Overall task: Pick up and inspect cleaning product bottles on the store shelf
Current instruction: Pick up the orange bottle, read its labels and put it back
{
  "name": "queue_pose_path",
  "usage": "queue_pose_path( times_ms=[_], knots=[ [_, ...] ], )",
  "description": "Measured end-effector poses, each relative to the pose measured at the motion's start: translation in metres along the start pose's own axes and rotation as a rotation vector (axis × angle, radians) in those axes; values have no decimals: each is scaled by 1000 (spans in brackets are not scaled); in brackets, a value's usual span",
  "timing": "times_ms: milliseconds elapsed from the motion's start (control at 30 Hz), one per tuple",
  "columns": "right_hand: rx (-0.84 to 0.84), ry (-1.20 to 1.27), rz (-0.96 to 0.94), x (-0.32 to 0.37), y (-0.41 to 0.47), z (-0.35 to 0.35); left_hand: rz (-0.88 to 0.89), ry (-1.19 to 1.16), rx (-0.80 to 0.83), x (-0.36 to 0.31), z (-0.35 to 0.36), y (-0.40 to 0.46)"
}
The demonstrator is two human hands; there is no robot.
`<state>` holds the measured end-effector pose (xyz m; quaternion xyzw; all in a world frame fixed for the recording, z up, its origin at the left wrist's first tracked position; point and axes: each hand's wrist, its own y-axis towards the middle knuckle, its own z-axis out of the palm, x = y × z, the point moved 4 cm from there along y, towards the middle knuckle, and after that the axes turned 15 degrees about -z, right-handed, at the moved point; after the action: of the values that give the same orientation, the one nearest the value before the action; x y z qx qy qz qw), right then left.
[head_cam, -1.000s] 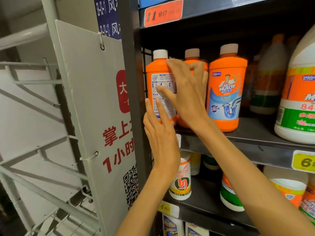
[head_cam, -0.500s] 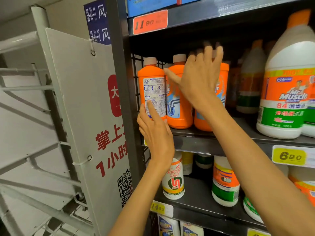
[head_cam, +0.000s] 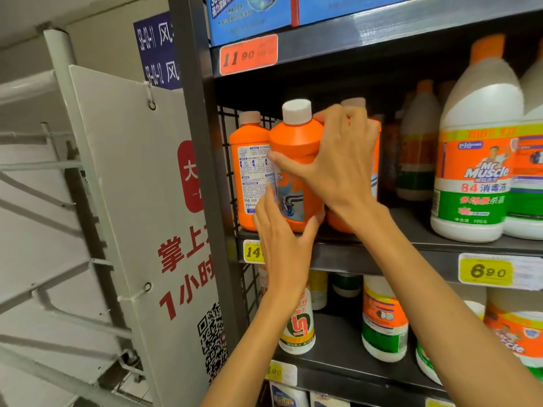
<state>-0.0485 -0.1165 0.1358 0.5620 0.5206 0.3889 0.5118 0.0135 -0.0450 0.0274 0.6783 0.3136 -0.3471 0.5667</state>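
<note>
Since a moment ago the right hand has dropped to grip the middle orange bottle, the left hand cupping its base at the shelf edge; lift it straight, supporting underneath.

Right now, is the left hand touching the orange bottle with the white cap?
Touching. The head view shows the left hand cupping the lower body of the orange bottle, thumb and fingers against its label, while the right hand grips its shoulder.
</note>
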Motion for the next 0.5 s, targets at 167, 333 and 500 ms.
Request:
queue_pose_path(
  times_ms=[167, 333, 500],
  knots=[
    [-59, 522, 97, 18, -19, -1, 8, 16, 19, 3, -3, 2],
    [-235, 864, 308, 17, -25, -22, 22, -33, 197, -5, -17, -4],
    [-108, 1105, 418, 20, -28, -38, -47, -174, 392, -8, -40, -34]
  ],
)
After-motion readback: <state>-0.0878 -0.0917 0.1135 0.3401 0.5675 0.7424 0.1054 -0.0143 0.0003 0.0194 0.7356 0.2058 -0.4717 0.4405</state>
